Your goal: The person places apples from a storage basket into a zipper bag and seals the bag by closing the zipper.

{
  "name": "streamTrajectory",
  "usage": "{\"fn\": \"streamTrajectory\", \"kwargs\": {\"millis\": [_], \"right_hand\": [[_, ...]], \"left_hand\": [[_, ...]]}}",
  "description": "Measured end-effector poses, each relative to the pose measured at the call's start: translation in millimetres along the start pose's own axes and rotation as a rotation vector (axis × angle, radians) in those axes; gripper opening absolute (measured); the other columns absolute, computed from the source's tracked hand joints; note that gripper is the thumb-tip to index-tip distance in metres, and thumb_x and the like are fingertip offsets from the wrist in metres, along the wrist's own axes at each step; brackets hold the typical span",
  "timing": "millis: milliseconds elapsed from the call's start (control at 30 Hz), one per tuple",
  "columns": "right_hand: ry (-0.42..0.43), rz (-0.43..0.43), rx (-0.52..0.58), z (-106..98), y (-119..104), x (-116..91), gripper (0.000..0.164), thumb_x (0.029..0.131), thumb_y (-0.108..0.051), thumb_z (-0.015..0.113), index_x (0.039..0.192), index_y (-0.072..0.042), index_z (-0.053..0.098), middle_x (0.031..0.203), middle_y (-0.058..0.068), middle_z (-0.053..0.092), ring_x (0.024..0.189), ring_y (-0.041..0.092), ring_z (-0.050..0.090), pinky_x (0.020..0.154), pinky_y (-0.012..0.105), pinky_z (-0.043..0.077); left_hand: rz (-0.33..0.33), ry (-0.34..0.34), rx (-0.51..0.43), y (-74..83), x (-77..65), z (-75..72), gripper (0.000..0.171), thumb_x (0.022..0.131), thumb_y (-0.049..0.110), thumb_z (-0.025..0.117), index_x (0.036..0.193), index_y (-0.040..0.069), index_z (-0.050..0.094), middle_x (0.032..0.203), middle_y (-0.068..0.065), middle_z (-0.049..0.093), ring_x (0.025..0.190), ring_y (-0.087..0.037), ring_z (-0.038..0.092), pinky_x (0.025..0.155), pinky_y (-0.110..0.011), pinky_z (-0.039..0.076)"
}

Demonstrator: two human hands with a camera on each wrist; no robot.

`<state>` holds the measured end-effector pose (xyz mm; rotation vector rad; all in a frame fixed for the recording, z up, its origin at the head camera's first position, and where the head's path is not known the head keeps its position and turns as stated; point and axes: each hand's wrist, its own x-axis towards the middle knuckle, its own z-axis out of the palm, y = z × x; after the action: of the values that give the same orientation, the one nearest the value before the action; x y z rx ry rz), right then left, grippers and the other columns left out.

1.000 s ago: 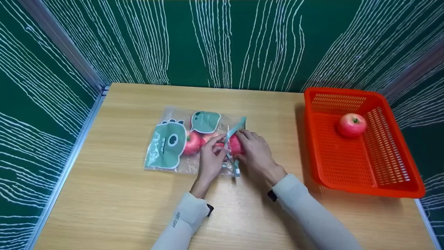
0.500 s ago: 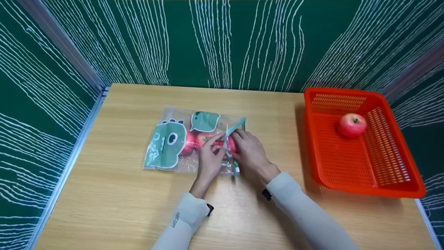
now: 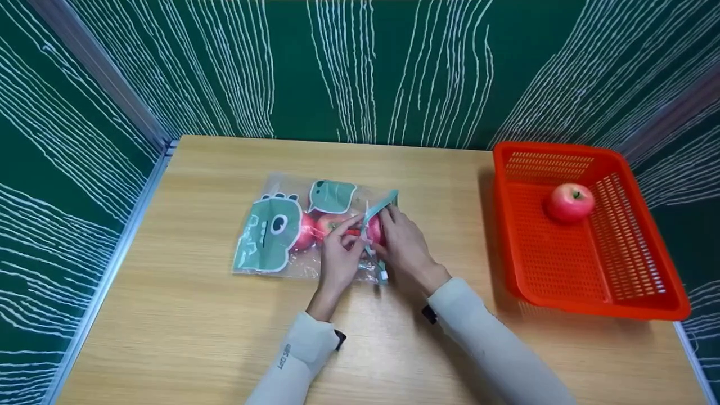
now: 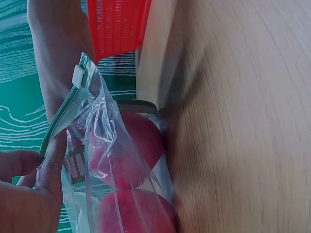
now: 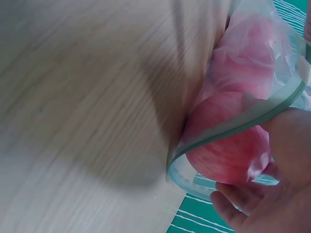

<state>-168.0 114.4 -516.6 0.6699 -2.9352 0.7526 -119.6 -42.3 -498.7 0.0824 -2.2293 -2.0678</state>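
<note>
A booth-like workspace: white-streaked green panels (image 3: 388, 73) enclose a wood-grain table (image 3: 163, 326) left, far and right, with grey posts (image 3: 101, 62) at the far corners

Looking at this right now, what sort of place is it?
Probably a small indoor booth set up for tabletop work: green, white-lined panels stand on three sides of a wooden table, which holds a clear bag with apples and an orange-red basket.

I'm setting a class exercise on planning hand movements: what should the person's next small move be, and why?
Probably the right hand should push its apple further into the clear bag: the apple sits in the mouth, partly outside the green edge, the left hand pinches that edge, and other apples lie deeper inside.
</note>
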Motion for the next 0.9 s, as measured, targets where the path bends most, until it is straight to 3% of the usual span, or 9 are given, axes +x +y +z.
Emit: {"fn": "streamTrajectory", "kwargs": {"millis": [167, 433, 700, 900], "right_hand": [[0.008, 0.026, 0.000, -0.1, 0.8, -2.1, 0.076, 0.087, -0.020, 0.089, 0.149, 0.002, 0.051, 0.148, 0.033, 0.048, 0.126, 0.049, 0.059, 0.107, 0.060, 0.054], [0.037, 0.139, 0.079, 2.1, -2.3, 1.4, 0.079, 0.089, -0.012, 0.086, 0.151, 0.003, 0.040, 0.137, 0.025, 0.059, 0.124, 0.040, 0.062, 0.110, 0.052, 0.054], [0.055, 0.209, 0.007, 4.5, -1.1, 2.0, 0.081, 0.087, -0.019, 0.089, 0.153, 0.000, 0.045, 0.149, 0.027, 0.050, 0.128, 0.044, 0.059, 0.107, 0.057, 0.055], [0.025, 0.234, -0.008, -1.4, 1.6, -2.2, 0.082, 0.086, -0.019, 0.090, 0.153, -0.002, 0.047, 0.145, 0.025, 0.053, 0.126, 0.041, 0.060, 0.108, 0.055, 0.055]], "left_hand": [[-0.003, -0.002, -0.008, -1.0, 0.1, -0.5, 0.045, 0.094, -0.012, 0.067, 0.137, 0.002, 0.069, 0.126, -0.018, 0.066, 0.082, -0.020, 0.072, 0.064, -0.022, 0.060], [-0.005, 0.008, -0.022, -1.1, 0.8, -0.4, 0.047, 0.094, -0.013, 0.066, 0.138, 0.003, 0.069, 0.125, -0.018, 0.068, 0.086, -0.023, 0.073, 0.069, -0.025, 0.063], [-0.017, 0.012, -0.020, 0.6, 1.1, 0.3, 0.045, 0.095, -0.011, 0.067, 0.138, 0.002, 0.069, 0.128, -0.018, 0.068, 0.089, -0.024, 0.073, 0.072, -0.025, 0.064], [0.035, 0.014, -0.025, -1.7, 1.9, -0.1, 0.043, 0.094, -0.012, 0.068, 0.136, -0.001, 0.069, 0.125, -0.020, 0.070, 0.091, -0.028, 0.072, 0.073, -0.021, 0.062]]}}
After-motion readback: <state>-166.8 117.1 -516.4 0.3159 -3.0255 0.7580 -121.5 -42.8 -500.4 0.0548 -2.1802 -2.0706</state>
